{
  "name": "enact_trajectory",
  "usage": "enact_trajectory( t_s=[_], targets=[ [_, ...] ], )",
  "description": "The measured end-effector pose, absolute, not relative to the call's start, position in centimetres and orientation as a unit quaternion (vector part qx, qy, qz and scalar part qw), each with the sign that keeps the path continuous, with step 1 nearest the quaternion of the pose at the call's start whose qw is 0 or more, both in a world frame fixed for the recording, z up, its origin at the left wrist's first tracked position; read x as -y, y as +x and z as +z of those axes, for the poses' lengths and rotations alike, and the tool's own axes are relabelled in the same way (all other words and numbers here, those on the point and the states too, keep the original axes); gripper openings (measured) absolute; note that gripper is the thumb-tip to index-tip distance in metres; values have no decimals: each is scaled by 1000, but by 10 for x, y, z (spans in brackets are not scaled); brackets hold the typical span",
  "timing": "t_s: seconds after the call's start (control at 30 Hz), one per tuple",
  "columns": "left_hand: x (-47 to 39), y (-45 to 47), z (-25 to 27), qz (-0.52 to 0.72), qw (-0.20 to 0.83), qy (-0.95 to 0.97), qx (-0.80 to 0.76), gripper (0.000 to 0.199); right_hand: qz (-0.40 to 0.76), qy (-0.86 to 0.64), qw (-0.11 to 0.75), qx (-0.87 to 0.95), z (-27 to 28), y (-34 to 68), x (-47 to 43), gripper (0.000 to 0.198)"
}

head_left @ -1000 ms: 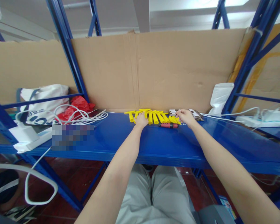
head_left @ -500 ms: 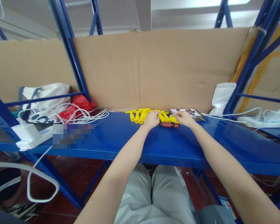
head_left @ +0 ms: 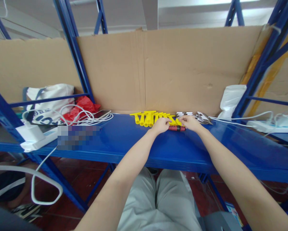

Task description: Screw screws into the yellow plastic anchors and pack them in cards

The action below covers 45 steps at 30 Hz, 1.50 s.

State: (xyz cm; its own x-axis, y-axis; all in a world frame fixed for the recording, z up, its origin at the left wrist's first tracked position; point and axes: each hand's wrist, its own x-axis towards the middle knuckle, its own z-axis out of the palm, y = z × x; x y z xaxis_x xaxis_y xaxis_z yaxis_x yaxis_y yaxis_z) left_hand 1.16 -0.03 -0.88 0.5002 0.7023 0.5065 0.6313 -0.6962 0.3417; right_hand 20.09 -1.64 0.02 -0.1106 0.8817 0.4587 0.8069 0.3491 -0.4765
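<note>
Several yellow T-shaped plastic pieces with hollow round handles [head_left: 146, 119] lie in a row on the blue shelf, close to the cardboard. My left hand [head_left: 161, 125] is at the right part of this row, fingers curled; whatever is under them is hidden. My right hand [head_left: 190, 123] is just to the right, thumb and fingers drawn together by the last yellow pieces [head_left: 173, 122]. I cannot make out what is between them. A dark red and black handled tool [head_left: 177, 128] lies in front of the pieces, between my hands. Its left end is covered by my left hand.
Behind my right hand are white-and-dark strips [head_left: 184, 113] and folded brown-and-white packets [head_left: 203, 118]. A white pouch [head_left: 231, 101] leans by the right post. White cables [head_left: 86, 119], a power strip [head_left: 40, 141], a red plastic bag [head_left: 82, 107] and a cloth bag [head_left: 50, 102] crowd the left.
My left hand has moved right along the row, uncovering more yellow pieces and closing in on my right hand. My right hand stays near the same spot. The view has shifted slightly.
</note>
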Motion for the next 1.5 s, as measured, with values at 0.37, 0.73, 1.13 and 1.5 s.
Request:
enact_trajectory(
  t_s=[0.37, 0.73, 1.13, 1.5],
  targets=[
    [-2, 12, -11, 319, 51, 864, -386, 35, 55, -570, 348, 742, 0, 200, 16, 17],
    [-4, 12, -12, 326, 54, 865, -377, 35, 55, -567, 351, 743, 0, 201, 15, 18],
    [-3, 11, -11, 312, 54, 865, -389, 35, 62, -578, 346, 736, 1, 199, 18, 18],
    [7, 3, 2, 352, -60, 779, -515, 42, 36, -582, 332, 741, 1, 199, 15, 17]
  ],
)
